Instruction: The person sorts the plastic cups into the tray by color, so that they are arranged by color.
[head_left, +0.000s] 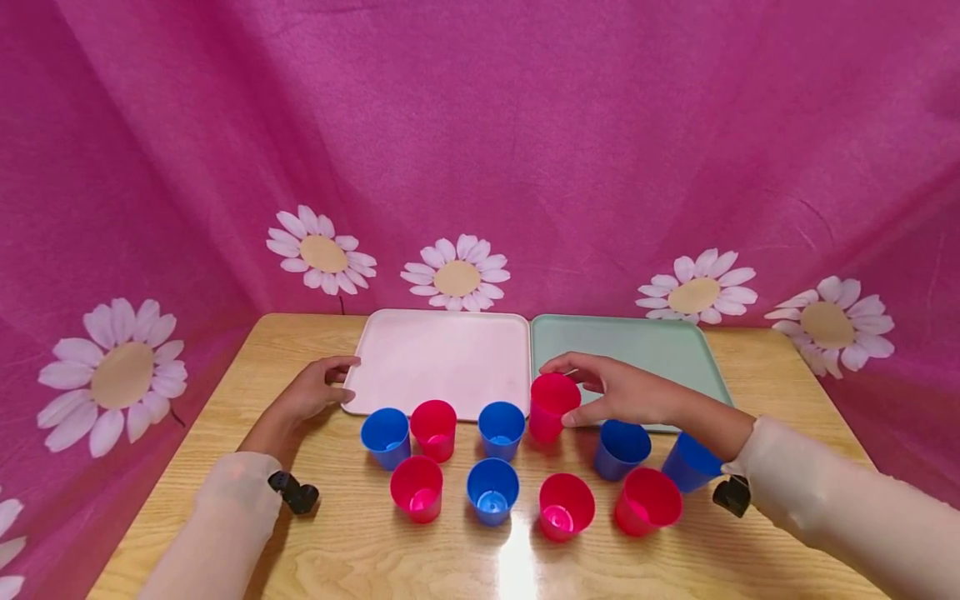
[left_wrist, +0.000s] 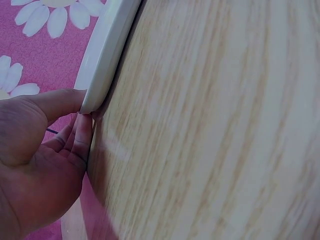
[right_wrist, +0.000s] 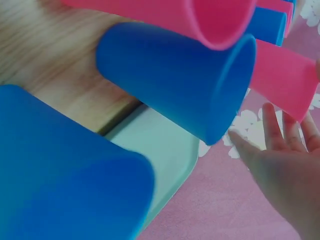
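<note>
A pink cloth backdrop printed with white daisies (head_left: 480, 125) hangs behind and to both sides of a light wooden table (head_left: 765, 367). Taking the pale pink square plastic tray (head_left: 442, 354) at the far middle of the table as the landmark, a mint green square plastic tray (head_left: 660, 342) lies just to its right, edge to edge with it.

In front of the pink tray's near edge stand ten plastic cups in two loose rows. Nearest the tray, from its left corner rightward: a blue cup (head_left: 386, 436), a red cup (head_left: 433, 427), a second blue cup (head_left: 502, 428), then a red plastic cup (head_left: 552, 405) at the tray's near right corner, then two more blue cups (head_left: 621, 448) further right, in front of the green tray. The row further from the tray runs red (head_left: 416, 487), blue (head_left: 492, 490), red (head_left: 566, 504), red (head_left: 648, 500).

The right hand (head_left: 626, 390) reaches over the near left corner of the green tray and holds the red plastic cup at the pink tray's right corner, thumb on its right side and fingers curved over the rim behind; the cup sits slightly tilted at the tray's edge. In the right wrist view only spread fingers (right_wrist: 287, 150) show.

The left hand (head_left: 318, 389) is at the pink tray's near left corner. The left wrist view shows its thumb on top of the tray rim (left_wrist: 100, 75) and fingers (left_wrist: 80, 137) tucked beneath, a narrow pinch on the corner.
</note>
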